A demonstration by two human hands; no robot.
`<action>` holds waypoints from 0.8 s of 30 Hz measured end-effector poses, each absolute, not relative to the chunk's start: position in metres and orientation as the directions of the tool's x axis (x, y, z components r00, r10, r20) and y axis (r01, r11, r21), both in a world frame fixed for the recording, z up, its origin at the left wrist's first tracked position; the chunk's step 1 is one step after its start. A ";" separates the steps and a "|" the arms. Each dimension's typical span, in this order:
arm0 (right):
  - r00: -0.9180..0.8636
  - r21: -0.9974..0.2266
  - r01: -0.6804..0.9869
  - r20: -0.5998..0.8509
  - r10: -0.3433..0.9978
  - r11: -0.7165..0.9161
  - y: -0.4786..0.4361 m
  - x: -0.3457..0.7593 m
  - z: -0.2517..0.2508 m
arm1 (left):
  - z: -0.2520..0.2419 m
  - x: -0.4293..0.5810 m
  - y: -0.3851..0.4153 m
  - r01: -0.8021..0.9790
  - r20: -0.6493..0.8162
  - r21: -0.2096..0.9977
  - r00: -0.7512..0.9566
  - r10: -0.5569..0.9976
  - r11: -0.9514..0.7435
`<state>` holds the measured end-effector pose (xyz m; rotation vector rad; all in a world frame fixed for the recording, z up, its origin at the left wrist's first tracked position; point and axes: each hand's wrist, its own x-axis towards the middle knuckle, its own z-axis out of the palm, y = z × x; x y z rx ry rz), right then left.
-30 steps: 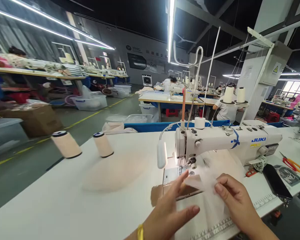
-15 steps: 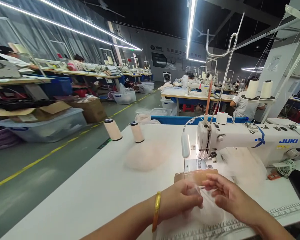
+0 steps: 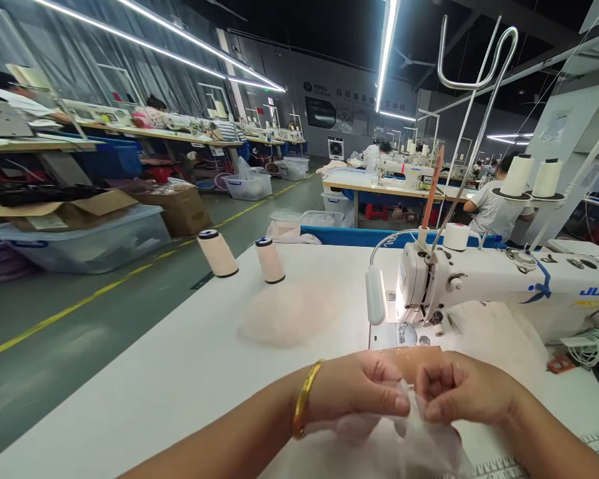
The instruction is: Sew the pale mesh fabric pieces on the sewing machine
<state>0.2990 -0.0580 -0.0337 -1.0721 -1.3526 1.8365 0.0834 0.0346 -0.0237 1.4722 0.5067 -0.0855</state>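
A sheer whitish fabric (image 3: 379, 446) hangs in front of me over the table's near edge. My left hand (image 3: 369, 389), with a gold bangle at the wrist, pinches its upper edge between thumb and fingers. Close beside it, my right hand (image 3: 459, 389) is closed on the same fabric, thumb against bent fingers. Behind both hands lies a brown taped block (image 3: 419, 359), partly hidden by them. Just beyond stands a white sewing machine (image 3: 479, 279), its needle area lit by a small lamp (image 3: 376, 296).
Two cones of pale thread, a left one (image 3: 218, 254) and a right one (image 3: 270, 261), stand at the table's far left. A sheer pale fabric piece (image 3: 289, 313) lies before them. More fabric (image 3: 494, 332) rests under the machine arm. A ruler strip (image 3: 504, 468) runs along the front edge.
My right hand has closed onto the fabric; before, its fingers were spread. More of the fabric now hangs below my hands. The view has shifted slightly left.
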 end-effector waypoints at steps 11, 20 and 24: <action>-0.236 -0.969 0.212 -0.177 0.955 -0.127 -0.045 0.303 -0.062 | -0.044 0.095 0.037 0.377 -0.172 0.900 0.766 0.620 -0.217; -0.412 -0.976 -0.030 -0.187 0.892 -0.218 -0.052 0.304 -0.055 | -0.040 0.087 0.033 0.220 -0.238 0.971 0.903 0.359 0.092; -0.231 -0.968 0.170 -0.220 0.948 -0.183 -0.051 0.298 -0.055 | -0.050 0.093 0.032 0.296 -0.241 0.955 0.840 0.485 -0.037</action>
